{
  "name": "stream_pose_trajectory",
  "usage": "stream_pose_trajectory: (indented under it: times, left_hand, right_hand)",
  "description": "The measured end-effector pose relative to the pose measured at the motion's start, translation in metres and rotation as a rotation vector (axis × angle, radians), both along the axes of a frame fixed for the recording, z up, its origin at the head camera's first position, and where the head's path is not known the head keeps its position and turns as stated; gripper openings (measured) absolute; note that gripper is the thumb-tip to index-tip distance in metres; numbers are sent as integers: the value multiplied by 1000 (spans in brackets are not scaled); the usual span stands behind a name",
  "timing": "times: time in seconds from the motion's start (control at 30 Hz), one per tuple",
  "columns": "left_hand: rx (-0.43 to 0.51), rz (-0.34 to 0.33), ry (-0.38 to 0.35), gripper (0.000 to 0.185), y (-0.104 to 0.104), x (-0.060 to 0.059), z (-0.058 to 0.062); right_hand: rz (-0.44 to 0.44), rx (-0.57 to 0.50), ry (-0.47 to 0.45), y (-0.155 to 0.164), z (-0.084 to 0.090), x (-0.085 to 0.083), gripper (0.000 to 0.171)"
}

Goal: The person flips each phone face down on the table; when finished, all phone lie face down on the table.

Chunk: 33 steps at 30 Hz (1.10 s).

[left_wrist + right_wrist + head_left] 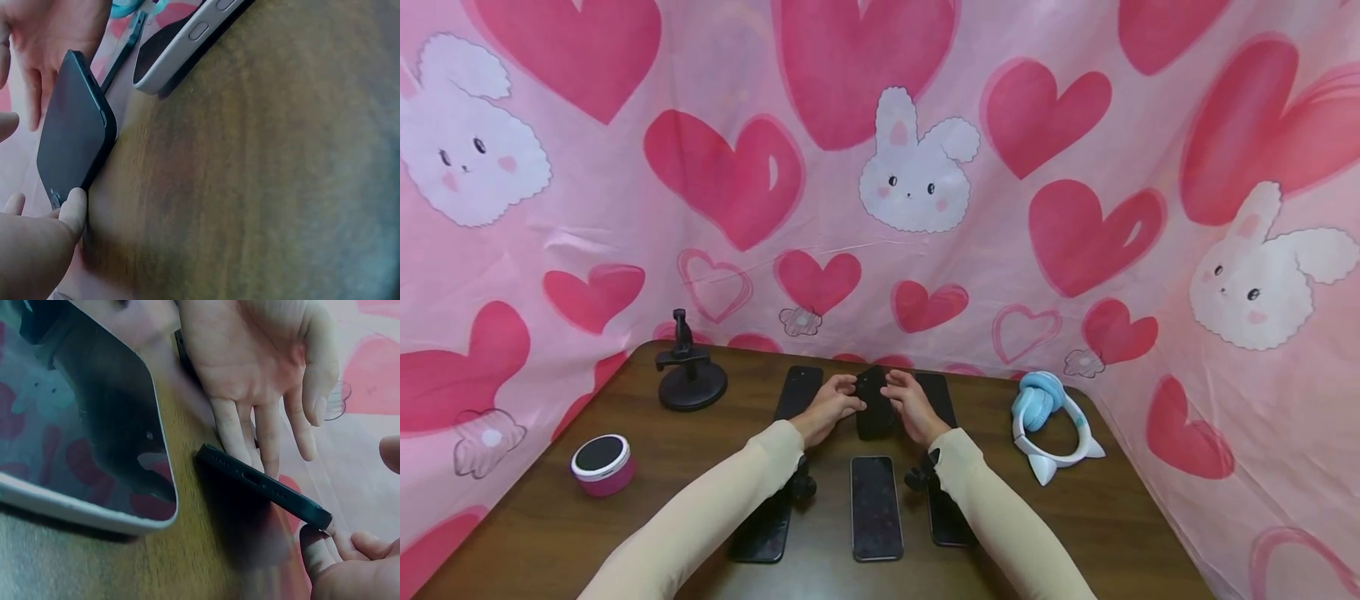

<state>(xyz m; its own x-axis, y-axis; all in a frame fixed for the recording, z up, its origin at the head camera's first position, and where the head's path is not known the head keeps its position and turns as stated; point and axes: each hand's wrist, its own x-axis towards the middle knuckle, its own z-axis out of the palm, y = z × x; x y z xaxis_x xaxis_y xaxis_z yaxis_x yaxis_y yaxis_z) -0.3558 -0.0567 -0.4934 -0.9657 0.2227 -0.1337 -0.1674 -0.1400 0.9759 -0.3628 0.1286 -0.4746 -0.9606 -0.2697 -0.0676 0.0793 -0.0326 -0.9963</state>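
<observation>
Wooden bench (662, 467). Near middle of its far edge, left hand (830, 407) and right hand (913, 403), palms facing across narrow gap; whether clamped or merely touching, cannot tell. Closer to near edge, silver-rimmed phone (876, 508). Directly between hands, black phone (875, 417): right of left hand, left of right hand, neither clearly nearer. Long axis from far edge toward near edge, right side apparently tilted up off bench. Fingertips (314, 542) at its opposite long sides.
</observation>
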Motion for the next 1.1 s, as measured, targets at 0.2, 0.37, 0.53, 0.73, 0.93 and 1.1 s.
stream_pose_trajectory:
  times: [0.2,0.37,0.53,0.73,0.93,1.1]
  left_hand:
    - [-42,-2,14,67,-1,-4,1]
    - [-71,-17,44,68,-2,-6,1]
    - [-102,-29,57,71,-5,-6,-2]
    - [-138,-26,57,70,-9,-8,-1]
    - [-141,-47,51,71,-9,-6,3]
    - [-170,-37,59,75,-10,-5,1]
  right_hand:
    - [-25,70,-16,1,-1,-3,66]
    - [-48,122,-41,-2,-6,-6,67]
    - [-23,200,-52,-2,-10,-7,70]
    - [50,205,-65,2,-7,-6,73]
    - [72,218,-66,5,-6,-6,75]
    - [53,298,-41,1,-9,-3,78]
